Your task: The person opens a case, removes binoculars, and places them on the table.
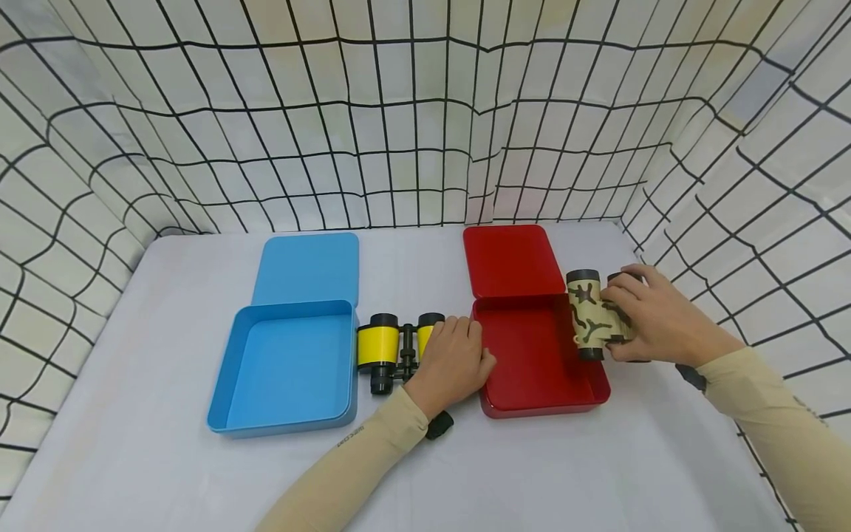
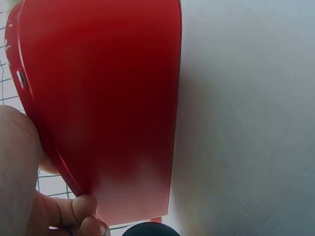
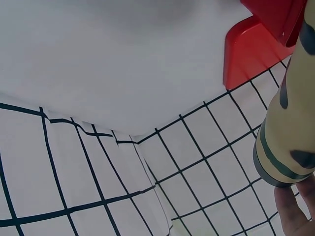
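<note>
In the head view my right hand (image 1: 645,314) grips a pair of camouflage binoculars (image 1: 588,314) over the right side of an open red box (image 1: 545,408). Its fingers and the binoculars' barrel (image 3: 290,132) show at the right edge of the right wrist view. My left hand (image 1: 452,362) holds the left wall of the red box, with the thumb and fingers about the rim in the left wrist view, where the box's outer side (image 2: 103,108) fills much of the picture. Yellow and black binoculars (image 1: 379,345) lie partly hidden behind the left hand.
An open light blue box (image 1: 289,369) with its lid (image 1: 309,270) folded back stands at the left. The red box's lid (image 1: 512,258) lies folded back too. A white wall with a black wire grid (image 1: 412,133) surrounds the white table (image 1: 166,473) at the back and sides.
</note>
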### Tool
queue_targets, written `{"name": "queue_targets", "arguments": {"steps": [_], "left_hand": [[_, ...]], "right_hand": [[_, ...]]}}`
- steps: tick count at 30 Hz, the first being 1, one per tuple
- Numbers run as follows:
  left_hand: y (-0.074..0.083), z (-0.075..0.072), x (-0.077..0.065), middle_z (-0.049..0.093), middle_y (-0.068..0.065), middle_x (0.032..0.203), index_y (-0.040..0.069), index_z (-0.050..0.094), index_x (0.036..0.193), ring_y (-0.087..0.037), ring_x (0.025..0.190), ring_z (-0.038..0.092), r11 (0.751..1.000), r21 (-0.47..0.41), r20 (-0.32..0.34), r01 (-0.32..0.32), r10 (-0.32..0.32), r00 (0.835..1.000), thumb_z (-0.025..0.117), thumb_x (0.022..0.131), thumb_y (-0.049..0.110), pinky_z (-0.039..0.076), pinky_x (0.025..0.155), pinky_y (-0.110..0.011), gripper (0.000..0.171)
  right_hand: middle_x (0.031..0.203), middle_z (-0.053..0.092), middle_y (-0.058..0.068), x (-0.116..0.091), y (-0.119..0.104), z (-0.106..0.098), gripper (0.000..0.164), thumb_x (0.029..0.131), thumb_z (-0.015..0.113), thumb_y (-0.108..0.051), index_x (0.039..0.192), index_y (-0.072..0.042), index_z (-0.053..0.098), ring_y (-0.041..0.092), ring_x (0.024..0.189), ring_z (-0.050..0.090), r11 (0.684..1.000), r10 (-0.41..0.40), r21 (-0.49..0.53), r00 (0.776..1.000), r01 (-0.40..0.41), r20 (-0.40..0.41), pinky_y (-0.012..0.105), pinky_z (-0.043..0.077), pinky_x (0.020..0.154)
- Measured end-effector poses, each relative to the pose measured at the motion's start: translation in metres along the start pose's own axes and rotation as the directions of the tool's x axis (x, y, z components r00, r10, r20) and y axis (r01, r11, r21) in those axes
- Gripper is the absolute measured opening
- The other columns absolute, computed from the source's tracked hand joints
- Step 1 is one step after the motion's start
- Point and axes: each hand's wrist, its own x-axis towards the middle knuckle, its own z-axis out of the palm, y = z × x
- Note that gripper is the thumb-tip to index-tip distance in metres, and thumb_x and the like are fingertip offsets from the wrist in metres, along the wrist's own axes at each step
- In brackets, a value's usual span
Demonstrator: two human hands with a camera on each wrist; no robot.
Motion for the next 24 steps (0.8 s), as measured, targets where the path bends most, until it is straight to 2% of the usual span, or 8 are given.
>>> {"name": "queue_targets", "arguments": {"steps": [7, 20, 24], "left_hand": [[0.0, 0.001, 0.0, 0.052, -0.001, 0.076, 0.013, 0.055, 0.083, -0.013, 0.072, 0.044, 1.0, 0.007, -0.006, -0.002, 0.002, 1.0, 0.059, 0.095, 0.031, 0.027, 0.067, -0.025, 0.022], [-0.001, 0.002, 0.0, 0.053, 0.0, 0.076, 0.013, 0.055, 0.083, -0.013, 0.072, 0.046, 1.0, 0.012, -0.016, -0.004, 0.004, 1.0, 0.06, 0.094, 0.031, 0.028, 0.067, -0.025, 0.022], [-0.001, 0.002, 0.0, 0.053, -0.001, 0.077, 0.013, 0.056, 0.084, -0.013, 0.073, 0.046, 1.0, 0.005, -0.001, 0.0, 0.0, 1.0, 0.059, 0.095, 0.031, 0.032, 0.067, -0.025, 0.022]], "right_hand": [[0.118, 0.063, 0.01, -0.002, 0.007, 0.002, 0.07, 0.062, 0.089, -0.04, 0.12, -0.01, 0.063, 0.041, 0.127, 0.047, 0.999, 0.005, -0.034, 1.0, -0.004, 0.004, 0.06, 0.055, 0.097], [0.113, 0.064, 0.013, -0.006, 0.021, 0.004, 0.069, 0.06, 0.087, -0.04, 0.117, -0.008, 0.064, 0.045, 0.123, 0.049, 0.997, -0.008, -0.075, 0.999, 0.006, -0.035, 0.065, 0.045, 0.104], [0.111, 0.065, 0.013, -0.007, 0.027, 0.005, 0.066, 0.061, 0.085, -0.039, 0.115, -0.007, 0.065, 0.046, 0.123, 0.049, 0.997, -0.002, -0.076, 0.999, -0.002, -0.046, 0.066, 0.04, 0.108]]}}
